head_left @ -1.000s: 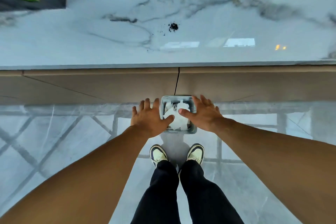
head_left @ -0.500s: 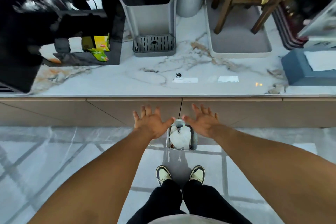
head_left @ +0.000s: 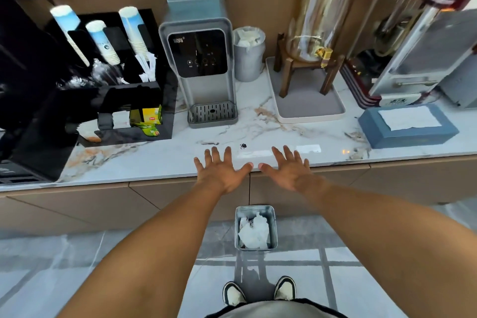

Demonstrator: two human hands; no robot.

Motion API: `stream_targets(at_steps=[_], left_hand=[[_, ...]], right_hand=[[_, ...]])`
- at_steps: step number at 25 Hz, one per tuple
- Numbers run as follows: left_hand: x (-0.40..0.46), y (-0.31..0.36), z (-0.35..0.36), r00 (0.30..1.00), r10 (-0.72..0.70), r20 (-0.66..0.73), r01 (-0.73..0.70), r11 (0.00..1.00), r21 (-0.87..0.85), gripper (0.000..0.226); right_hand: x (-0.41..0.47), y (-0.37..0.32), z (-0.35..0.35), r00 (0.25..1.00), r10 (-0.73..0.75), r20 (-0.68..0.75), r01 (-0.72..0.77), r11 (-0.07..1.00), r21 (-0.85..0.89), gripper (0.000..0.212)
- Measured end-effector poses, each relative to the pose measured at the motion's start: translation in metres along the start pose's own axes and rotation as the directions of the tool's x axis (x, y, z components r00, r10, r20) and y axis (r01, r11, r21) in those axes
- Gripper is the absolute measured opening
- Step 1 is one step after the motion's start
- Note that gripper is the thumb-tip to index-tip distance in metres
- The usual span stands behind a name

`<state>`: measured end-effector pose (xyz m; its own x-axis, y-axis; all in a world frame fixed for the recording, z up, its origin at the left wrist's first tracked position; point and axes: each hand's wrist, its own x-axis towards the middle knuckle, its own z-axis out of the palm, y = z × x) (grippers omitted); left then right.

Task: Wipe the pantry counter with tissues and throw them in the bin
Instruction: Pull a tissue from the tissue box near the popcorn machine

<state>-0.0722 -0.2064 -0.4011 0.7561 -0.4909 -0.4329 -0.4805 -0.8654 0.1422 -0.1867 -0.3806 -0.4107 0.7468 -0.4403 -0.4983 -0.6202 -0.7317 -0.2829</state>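
The marble counter (head_left: 160, 160) runs across the middle of the view. A small dark spot of crumbs (head_left: 243, 146) lies on it, just beyond my fingertips. My left hand (head_left: 219, 171) and my right hand (head_left: 289, 169) hover side by side over the counter's front edge, palms down, fingers spread, both holding nothing. On the floor below them stands a small metal bin (head_left: 273, 224) with crumpled white tissues (head_left: 254, 232) inside. A blue tissue box (head_left: 405, 134) with a white sheet on top sits on the counter at the right.
A grey water dispenser (head_left: 201, 70) stands behind the crumbs, with a black cup and tea organiser (head_left: 124, 100) to its left. A grey canister (head_left: 249, 54), a glass drink dispenser on a wooden stand over a white tray (head_left: 309, 111), and a striped machine (head_left: 402, 59) are at the right.
My head has lifted, so the view rose from the bin to the whole counter. Both hands came up from the bin's rim to the counter's front edge, still empty.
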Motion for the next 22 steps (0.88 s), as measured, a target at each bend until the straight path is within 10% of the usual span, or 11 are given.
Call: stream_targets(at_steps=[22], left_hand=[[0.046,0.270,0.001,0.899,0.437,0.010,-0.432,0.885,0.175,0.098]], right_hand=[[-0.029,0.227,-0.095,0.890,0.350,-0.292,-0.302,0.933,0.198,0.066]])
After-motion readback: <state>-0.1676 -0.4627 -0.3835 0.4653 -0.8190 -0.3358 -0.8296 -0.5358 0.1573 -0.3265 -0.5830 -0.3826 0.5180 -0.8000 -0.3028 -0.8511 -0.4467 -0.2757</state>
